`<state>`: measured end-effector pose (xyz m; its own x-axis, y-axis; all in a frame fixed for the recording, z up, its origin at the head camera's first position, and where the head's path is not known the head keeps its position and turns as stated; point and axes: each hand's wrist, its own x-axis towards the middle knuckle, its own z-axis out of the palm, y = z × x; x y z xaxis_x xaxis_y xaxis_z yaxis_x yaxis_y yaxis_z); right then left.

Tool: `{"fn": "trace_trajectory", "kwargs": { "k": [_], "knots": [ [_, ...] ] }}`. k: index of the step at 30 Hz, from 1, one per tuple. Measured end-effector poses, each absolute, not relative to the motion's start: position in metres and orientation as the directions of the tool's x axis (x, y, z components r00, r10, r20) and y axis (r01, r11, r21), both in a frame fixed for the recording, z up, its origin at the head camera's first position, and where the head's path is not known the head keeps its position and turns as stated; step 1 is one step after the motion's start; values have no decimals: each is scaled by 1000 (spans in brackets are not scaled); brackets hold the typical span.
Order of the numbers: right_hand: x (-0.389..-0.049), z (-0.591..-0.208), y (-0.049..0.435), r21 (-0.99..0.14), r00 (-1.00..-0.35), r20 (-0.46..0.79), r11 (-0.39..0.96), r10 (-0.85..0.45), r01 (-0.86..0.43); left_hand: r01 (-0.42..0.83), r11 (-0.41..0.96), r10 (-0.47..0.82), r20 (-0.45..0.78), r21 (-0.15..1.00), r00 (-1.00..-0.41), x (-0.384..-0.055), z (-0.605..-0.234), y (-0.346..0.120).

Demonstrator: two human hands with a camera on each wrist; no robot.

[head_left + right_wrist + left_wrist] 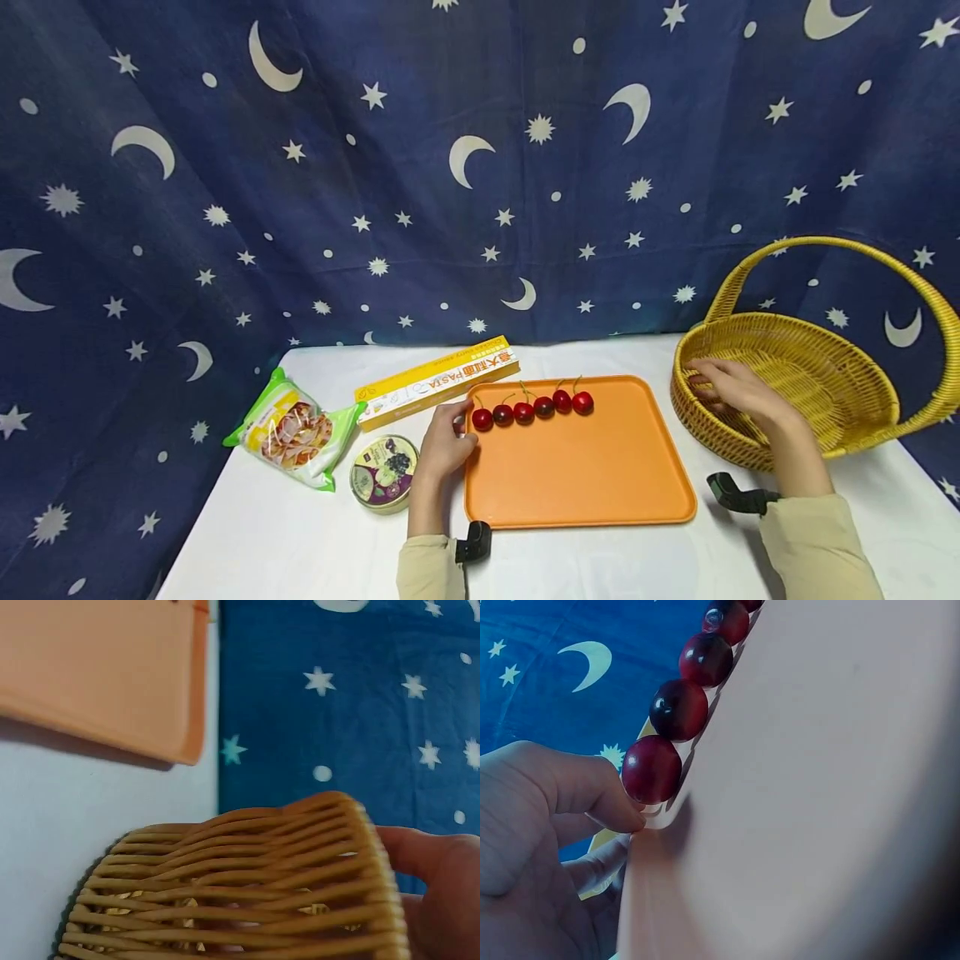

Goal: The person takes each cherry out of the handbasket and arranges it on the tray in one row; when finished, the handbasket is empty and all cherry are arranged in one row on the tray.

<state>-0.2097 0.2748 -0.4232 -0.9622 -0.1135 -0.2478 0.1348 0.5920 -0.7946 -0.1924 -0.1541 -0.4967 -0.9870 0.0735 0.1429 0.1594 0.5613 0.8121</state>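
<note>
An orange tray point(577, 483) lies on the table, with a row of several dark red cherries point(523, 412) along its far side, most with stems up. My left hand point(444, 450) pinches the tray's left rim near the far corner; the left wrist view puts the thumb close beside the end cherry point(652, 769) and other fingers below the edge. My right hand point(731, 387) reaches over the yellow wicker basket point(862, 358), loosely bent fingers at its left rim. In the right wrist view the woven wall point(232, 877) partly hides that hand, and nothing shows in its grasp.
Left of the tray stand a round tin point(384, 473) and a green-and-white food bag point(296, 429). A yellow pasta box point(435, 379) lies behind the tray's far left corner. A blue moon-and-star cloth point(420, 208) hangs behind the white table point(570, 562). The basket's tall handle point(847, 242) arches upward.
</note>
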Motion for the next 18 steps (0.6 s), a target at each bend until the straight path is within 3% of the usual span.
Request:
{"fn": "trace_trajectory", "kwargs": {
  "k": [9,18],
  "knots": [
    [-218,-422,269,-781,-946,-307,596,-109,185,169,576,79,151,800,-985,-191,-490,-153],
    [-210,-415,260,-778,-984,-127,627,-122,22,173,649,35,198,741,-980,-186,-477,-143]
  ]
}}
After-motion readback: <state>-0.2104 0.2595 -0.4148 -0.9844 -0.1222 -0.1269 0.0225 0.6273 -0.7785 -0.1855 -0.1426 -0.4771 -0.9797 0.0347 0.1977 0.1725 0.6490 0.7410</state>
